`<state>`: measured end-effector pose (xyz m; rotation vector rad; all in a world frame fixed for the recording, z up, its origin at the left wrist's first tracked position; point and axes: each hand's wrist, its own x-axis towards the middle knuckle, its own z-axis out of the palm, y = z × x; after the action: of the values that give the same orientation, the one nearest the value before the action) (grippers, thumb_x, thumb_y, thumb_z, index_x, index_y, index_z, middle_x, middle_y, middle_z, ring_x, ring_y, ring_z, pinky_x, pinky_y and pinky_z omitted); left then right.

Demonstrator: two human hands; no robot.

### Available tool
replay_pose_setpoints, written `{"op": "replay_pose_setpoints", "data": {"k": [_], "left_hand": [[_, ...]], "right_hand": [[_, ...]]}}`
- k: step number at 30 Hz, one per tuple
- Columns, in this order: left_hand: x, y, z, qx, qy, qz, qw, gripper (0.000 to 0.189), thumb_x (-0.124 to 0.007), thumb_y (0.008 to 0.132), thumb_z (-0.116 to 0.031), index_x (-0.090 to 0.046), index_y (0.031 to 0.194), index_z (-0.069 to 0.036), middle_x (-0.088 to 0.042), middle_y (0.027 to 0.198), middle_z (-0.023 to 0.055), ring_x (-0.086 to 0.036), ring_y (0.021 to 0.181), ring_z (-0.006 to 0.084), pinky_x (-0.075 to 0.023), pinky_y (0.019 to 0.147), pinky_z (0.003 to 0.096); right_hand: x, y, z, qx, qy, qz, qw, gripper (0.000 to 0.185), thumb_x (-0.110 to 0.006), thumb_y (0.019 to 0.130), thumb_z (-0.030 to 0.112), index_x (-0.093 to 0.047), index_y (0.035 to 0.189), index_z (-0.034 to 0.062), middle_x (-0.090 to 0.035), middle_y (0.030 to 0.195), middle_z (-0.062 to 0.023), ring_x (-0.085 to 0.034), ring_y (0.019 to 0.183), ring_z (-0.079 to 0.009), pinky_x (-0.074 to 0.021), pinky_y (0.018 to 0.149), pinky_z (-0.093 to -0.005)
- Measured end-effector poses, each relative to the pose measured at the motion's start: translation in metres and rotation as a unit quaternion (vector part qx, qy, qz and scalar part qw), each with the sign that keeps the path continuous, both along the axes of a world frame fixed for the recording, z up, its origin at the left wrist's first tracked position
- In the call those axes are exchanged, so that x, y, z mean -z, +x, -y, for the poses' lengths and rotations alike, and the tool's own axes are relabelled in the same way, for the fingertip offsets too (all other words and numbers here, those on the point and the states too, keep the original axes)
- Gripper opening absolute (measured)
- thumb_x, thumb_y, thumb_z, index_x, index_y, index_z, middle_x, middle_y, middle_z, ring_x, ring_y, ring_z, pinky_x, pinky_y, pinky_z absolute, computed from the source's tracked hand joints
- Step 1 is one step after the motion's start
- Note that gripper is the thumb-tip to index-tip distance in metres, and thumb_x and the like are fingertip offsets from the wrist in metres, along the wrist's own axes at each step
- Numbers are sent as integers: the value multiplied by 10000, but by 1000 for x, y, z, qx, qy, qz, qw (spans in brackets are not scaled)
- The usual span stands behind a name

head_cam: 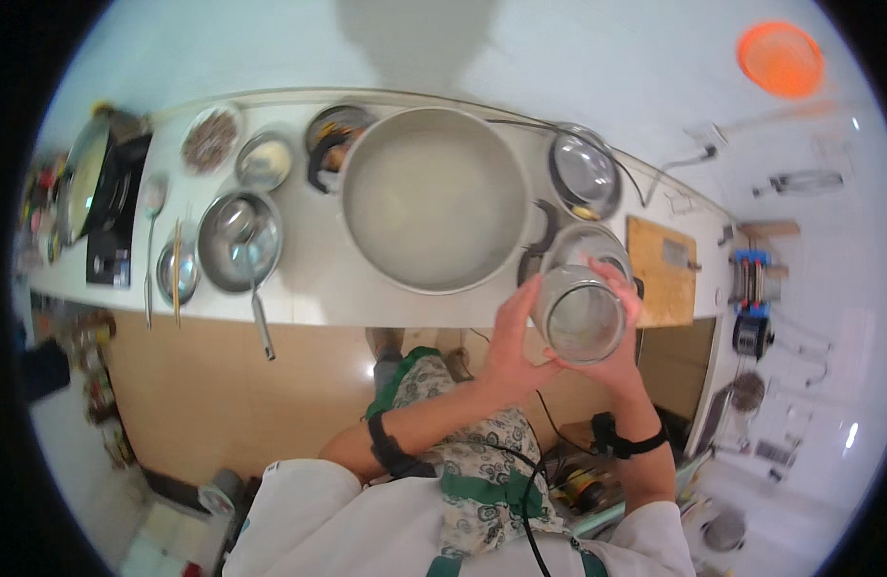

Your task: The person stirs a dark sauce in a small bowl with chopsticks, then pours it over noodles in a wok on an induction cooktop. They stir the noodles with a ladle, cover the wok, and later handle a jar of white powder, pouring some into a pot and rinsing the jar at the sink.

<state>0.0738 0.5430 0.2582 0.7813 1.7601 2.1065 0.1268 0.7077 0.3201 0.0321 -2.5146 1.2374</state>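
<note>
My left hand and my right hand grip a clear glass jar from both sides, in front of the counter's front edge. Its round mouth faces up toward me, and I see nothing distinct inside. Just left of and beyond the jar stands a large metal pot with dark handles, holding cloudy whitish liquid. Partly hidden behind the jar and my fingers is a metal pan or bowl.
A wooden cutting board lies right of the jar. A glass-lidded pan stands behind. To the left are a steel bowl with a ladle, a small bowl with chopsticks, and a plate of brownish food. A cable runs along the wall.
</note>
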Motion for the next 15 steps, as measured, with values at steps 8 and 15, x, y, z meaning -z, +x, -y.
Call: {"op": "replay_pose_setpoints", "data": {"k": [8,15], "left_hand": [[-4,50,-51,44,-19,-79,996,1053,-923,706,-170,-288,1526,9,-387,1492,197,-419,1395,354,-364,1142,450],[-6,162,-150,100,-85,-142,981,1057,-922,693,-309,-332,1496,41,-484,1427,222,-452,1334,399,-331,1136,491]], "right_hand": [[-2,81,-14,145,-60,-48,986,1108,-994,601,139,-284,1450,108,-360,1510,-241,-394,1422,-356,-393,1137,-470],[7,216,-91,222,-112,-66,966,1204,-1009,588,219,-227,1488,50,-325,1517,-256,-353,1437,-372,-350,1163,-490]]}}
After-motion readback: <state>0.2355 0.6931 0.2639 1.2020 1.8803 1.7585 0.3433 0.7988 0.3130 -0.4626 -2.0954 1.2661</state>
